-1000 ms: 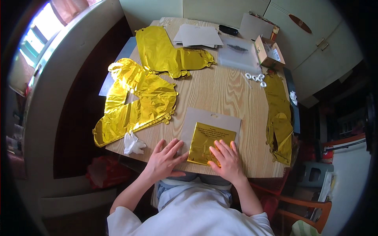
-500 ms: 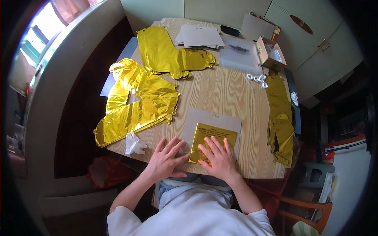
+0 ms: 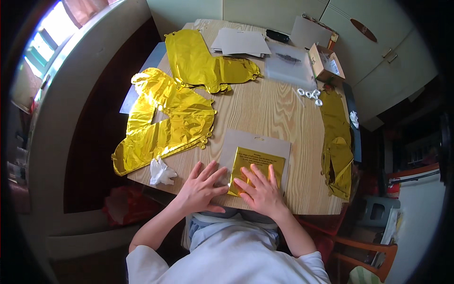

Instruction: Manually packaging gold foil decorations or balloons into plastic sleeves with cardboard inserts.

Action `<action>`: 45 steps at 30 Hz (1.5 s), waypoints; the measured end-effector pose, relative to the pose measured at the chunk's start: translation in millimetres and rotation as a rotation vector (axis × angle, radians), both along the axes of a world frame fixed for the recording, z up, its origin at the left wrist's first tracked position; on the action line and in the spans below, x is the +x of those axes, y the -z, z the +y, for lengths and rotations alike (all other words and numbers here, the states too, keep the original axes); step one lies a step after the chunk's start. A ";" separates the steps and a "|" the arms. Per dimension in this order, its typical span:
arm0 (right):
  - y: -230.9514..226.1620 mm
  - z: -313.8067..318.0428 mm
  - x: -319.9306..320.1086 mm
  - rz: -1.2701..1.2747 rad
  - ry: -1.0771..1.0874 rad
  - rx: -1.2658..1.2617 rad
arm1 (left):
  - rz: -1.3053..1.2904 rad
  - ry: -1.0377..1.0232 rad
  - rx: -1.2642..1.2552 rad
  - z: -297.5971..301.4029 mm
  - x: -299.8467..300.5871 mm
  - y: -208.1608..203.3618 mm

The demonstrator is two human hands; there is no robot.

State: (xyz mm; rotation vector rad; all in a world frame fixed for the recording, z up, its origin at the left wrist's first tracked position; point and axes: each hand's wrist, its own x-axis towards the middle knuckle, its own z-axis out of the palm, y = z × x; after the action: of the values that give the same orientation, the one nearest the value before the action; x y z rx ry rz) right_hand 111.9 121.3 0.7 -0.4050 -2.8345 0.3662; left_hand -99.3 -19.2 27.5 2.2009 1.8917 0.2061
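Note:
Close to the table's near edge lies a folded gold foil balloon (image 3: 253,158) with dark print, on a pale backing card (image 3: 236,138) that has a hang slot. My right hand (image 3: 262,191) rests on the lower part of the folded foil with its fingers spread. Beside it, my left hand (image 3: 201,189) lies with fingers apart at the left edge of the card, holding nothing; a clear film seems to lie under its fingertips. A crumpled white glove or tissue (image 3: 161,172) sits left of that hand.
Large flat gold foil balloons (image 3: 179,125) spread over the table's left side, another gold stack (image 3: 336,137) along the right. Farther back are white cards (image 3: 242,42), clear plastic bags (image 3: 288,68), white ribbon rolls (image 3: 316,95) and an open cardboard box (image 3: 324,71).
Both hands stay almost in place. My right hand has shifted very slightly on the folded foil, and the whole view has tilted a little.

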 end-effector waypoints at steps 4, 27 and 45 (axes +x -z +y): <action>-0.2 2.4 -1.2 -0.011 -0.041 0.003 | -0.002 0.010 0.027 0.0 -0.1 0.6; 0.1 0.1 -7.1 -0.011 0.003 0.040 | 0.008 -0.018 0.080 -15.3 8.1 4.2; 2.7 0.0 -7.2 0.013 -0.006 0.042 | -0.050 -0.041 0.087 -20.4 10.4 10.3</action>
State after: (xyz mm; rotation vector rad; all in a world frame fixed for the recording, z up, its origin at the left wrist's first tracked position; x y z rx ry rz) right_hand 104.7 121.3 -2.1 -0.3840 -2.8261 0.3088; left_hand -88.9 -39.5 17.2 2.1913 1.9372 0.3535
